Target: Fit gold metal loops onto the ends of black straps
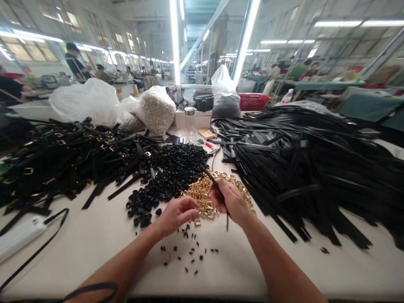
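Observation:
My right hand is closed around a thin black strap, which slants up and left out of my fist, its other end hanging below. My left hand reaches over the front edge of a heap of gold buckles, fingers loosely bent and thumb apart. One gold buckle lies just under its fingertips; no held thing shows. Left of the buckles spreads a pile of small black loops. Tiny black bits are scattered on the table between my forearms.
Black straps cover the right side; buckled straps heap at left. A white power strip with a black cord lies front left. Behind stand a clear jar, filled plastic bags and a red basket. People work farther back.

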Demonstrator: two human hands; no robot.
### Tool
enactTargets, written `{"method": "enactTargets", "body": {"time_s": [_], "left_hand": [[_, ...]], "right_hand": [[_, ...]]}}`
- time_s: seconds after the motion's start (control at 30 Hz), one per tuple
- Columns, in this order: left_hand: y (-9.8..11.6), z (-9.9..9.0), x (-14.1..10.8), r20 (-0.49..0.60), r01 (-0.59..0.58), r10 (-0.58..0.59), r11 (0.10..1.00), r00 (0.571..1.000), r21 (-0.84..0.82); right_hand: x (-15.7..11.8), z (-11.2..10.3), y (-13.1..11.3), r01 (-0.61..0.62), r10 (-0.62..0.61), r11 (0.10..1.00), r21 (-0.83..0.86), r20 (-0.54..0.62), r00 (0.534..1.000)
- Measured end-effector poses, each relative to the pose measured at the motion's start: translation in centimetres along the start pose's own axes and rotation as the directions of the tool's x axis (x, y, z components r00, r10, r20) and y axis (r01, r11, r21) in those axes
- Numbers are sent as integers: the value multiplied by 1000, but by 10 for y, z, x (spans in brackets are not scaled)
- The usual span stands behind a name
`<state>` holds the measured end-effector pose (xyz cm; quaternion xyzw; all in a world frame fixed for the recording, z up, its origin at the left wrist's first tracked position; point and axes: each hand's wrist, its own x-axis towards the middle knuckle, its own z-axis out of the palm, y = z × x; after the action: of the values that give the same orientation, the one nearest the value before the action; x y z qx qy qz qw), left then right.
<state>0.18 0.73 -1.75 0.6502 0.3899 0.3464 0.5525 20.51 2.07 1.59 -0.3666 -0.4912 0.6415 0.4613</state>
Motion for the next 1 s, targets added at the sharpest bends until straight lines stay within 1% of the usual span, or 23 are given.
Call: {"method": "enactTargets", "body": {"time_s": [0.03, 0.07, 0.1, 0.17, 0.23, 0.33, 0.43, 0.5, 0.57, 0.63, 0.73, 0.83, 0.9, 1.0], "left_hand": [[1, -3, 0, -38, 3, -6, 997, 999, -83], [1, -7, 1, -92, -14, -1, 987, 996, -163], [2, -10, 1, -145, -43, 11, 974, 989, -224], [3, -17, 2, -223, -87, 22, 955, 975, -285], [5, -21, 2, -260, -74, -8, 950, 966, -302], [8, -19, 2, -246, 12, -85, 959, 966, -282], [10, -14, 3, -224, 59, -120, 963, 967, -264], [12, -12, 4, -238, 61, -131, 958, 962, -279], [12, -11, 5, -261, 61, -144, 951, 955, -303], [11, -10, 6, -269, 64, -153, 948, 951, -312], [10, -11, 6, -264, 80, -174, 940, 949, -332], [9, -11, 6, -244, 120, -238, 902, 940, -415], [8, -11, 6, -221, 139, -270, 869, 937, -474], [5, -10, 6, -192, 146, -272, 856, 943, -495]], "right_hand": [[-2, -3, -4, -25, 38, 989, -144, 88, 995], [-4, -4, -7, -25, 77, 955, -297, 164, 983], [-5, -5, -10, 4, 101, 899, -438, 217, 971], [-6, -2, -12, 113, 79, 761, -639, 264, 961], [-4, 1, -10, 187, 19, 656, -731, 264, 964], [-1, 4, -5, 202, -62, 592, -780, 206, 977], [1, 4, 0, 213, -132, 534, -818, 168, 977], [0, 4, 3, 234, -166, 519, -822, 172, 971], [-1, 7, 6, 259, -211, 527, -810, 171, 962], [-2, 10, 9, 287, -272, 525, -802, 162, 949], [-2, 14, 15, 339, -354, 484, -807, 174, 919], [-1, 15, 18, 407, -424, 418, -812, 222, 878], [-1, 15, 20, 431, -456, 361, -827, 247, 855], [0, 14, 23, 434, -459, 289, -853, 274, 845]]}}
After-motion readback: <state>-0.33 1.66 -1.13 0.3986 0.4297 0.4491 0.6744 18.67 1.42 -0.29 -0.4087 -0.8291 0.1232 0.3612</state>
